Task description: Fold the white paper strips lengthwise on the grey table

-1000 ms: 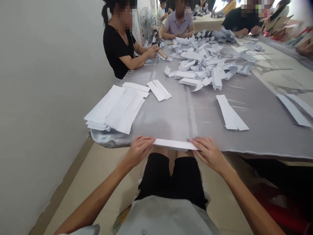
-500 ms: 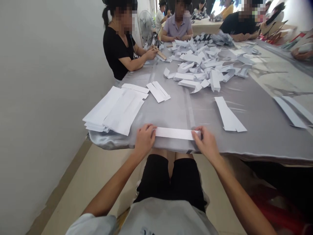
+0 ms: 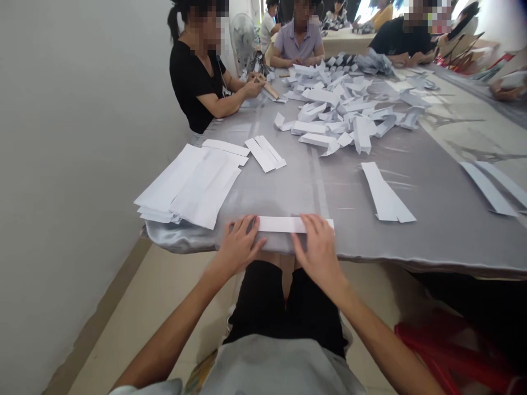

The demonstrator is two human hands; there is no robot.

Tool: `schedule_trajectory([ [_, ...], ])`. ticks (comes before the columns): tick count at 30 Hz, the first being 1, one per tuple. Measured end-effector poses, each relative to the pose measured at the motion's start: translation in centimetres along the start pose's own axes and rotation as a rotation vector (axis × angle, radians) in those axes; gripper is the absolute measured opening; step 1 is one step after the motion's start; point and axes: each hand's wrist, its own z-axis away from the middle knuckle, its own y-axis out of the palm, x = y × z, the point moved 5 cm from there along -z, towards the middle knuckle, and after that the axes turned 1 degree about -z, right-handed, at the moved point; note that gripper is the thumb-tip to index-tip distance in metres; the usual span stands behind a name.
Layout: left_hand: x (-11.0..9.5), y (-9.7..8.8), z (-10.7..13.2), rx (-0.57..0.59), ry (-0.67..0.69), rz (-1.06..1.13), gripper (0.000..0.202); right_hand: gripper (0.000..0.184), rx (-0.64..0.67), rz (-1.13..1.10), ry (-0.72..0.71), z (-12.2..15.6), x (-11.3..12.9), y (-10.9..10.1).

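A long folded white paper strip (image 3: 280, 224) lies flat along the near edge of the grey-covered table (image 3: 432, 219). My left hand (image 3: 239, 247) rests with spread fingers on the strip's left end. My right hand (image 3: 317, 249) presses flat on the strip right of its middle, fingers stretched out, covering part of it. A stack of flat white sheets (image 3: 191, 186) lies just left of my left hand, overhanging the table corner.
Folded strips (image 3: 265, 152) and another folded piece (image 3: 385, 193) lie further up the table, with a big heap of folded papers (image 3: 341, 107) beyond. Several people sit around the far end, one in black (image 3: 193, 77) on the left. A wall runs along the left.
The strip went from the table's edge onto the cloth. My right hand slid left from the strip's right end toward its middle and flattened; my left hand opened on the left end.
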Motion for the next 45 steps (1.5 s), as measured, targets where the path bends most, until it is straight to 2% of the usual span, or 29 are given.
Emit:
schedule_trajectory([
  [4,-0.6,0.1,1.0,0.034,0.010,-0.006,0.062,0.068,0.212,-0.073,-0.120,0.2,5.4,3.9],
  [7,-1.0,0.3,1.5,0.070,0.033,-0.036,0.073,0.077,0.281,-0.106,-0.153,-0.4,7.4,6.5],
  [12,-1.6,0.4,1.8,0.054,0.027,-0.058,0.079,0.077,0.306,-0.120,-0.105,-1.4,7.9,8.8],
  [16,-1.7,1.0,1.7,0.072,-0.018,-0.104,0.076,0.079,0.318,-0.082,-0.097,-1.1,7.2,9.2],
  [20,-1.7,1.5,1.6,0.088,-0.059,-0.137,0.075,0.084,0.309,-0.053,-0.108,-0.5,6.0,8.7],
  [25,-1.8,1.3,1.5,0.105,-0.071,-0.143,0.085,0.088,0.289,0.024,-0.072,0.3,3.3,7.1],
  [29,-2.0,1.1,1.5,0.123,-0.075,-0.175,0.093,0.081,0.265,0.080,-0.067,1.3,0.8,4.9],
  [33,-2.2,0.9,1.4,0.134,-0.066,-0.203,0.095,0.072,0.178,0.166,-0.015,2.5,-2.5,2.1],
  [36,-2.3,0.9,1.4,0.134,-0.061,-0.221,0.091,0.082,0.130,0.242,0.033,3.4,-5.4,0.4],
  [39,-2.3,1.0,1.4,0.143,-0.073,-0.246,0.089,0.086,0.144,0.300,0.080,3.7,-7.5,-0.8],
  [42,-2.4,1.2,1.3,0.158,-0.094,-0.272,0.089,0.088,0.184,0.329,0.140,3.3,-7.5,-1.6],
  [45,-2.4,1.3,1.4,0.148,-0.098,-0.290,0.087,0.092,0.146,0.333,0.198,2.2,-4.9,-2.0],
])
